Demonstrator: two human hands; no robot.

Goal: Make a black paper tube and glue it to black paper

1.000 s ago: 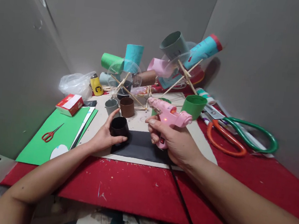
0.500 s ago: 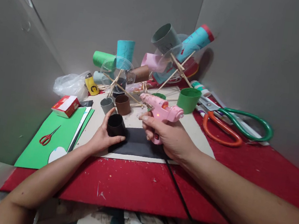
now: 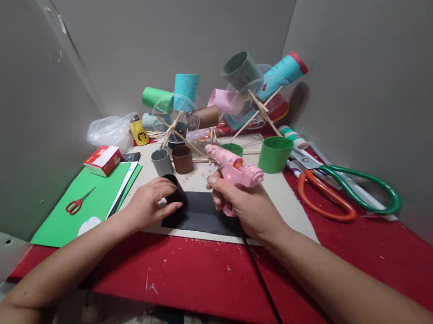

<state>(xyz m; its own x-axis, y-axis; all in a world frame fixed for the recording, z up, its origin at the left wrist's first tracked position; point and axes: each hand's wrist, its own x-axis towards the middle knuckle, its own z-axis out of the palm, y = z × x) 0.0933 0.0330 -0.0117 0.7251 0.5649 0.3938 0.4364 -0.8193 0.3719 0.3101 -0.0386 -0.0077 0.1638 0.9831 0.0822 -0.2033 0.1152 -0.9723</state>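
My right hand [image 3: 249, 203] is wrapped round the handle of a pink glue gun [image 3: 237, 167], nozzle toward the left and an orange light glowing on its side. Its black cord runs down over the table's front edge. At the left end of a black sheet [image 3: 207, 215], my left hand [image 3: 147, 203] holds a black paper tube [image 3: 177, 195], fingers over its top and thumb at its lower side. The tube looks tilted, partly covered by the fingers. Just behind it stand a grey tube [image 3: 162, 163] and a brown tube [image 3: 182, 160].
Large scissors [image 3: 333, 185] with green and orange handles lie at right, near a green tube [image 3: 275, 156]. Stick-and-disc stands with coloured tubes [image 3: 185, 91] rise at the back. Left are small red scissors [image 3: 79, 201] on green sheets [image 3: 60, 226], and a red box [image 3: 104, 160].
My left hand's fingers have come over the black tube's top, and the tube has tipped. The glue gun stays in my right hand. The whole view has shifted slightly.
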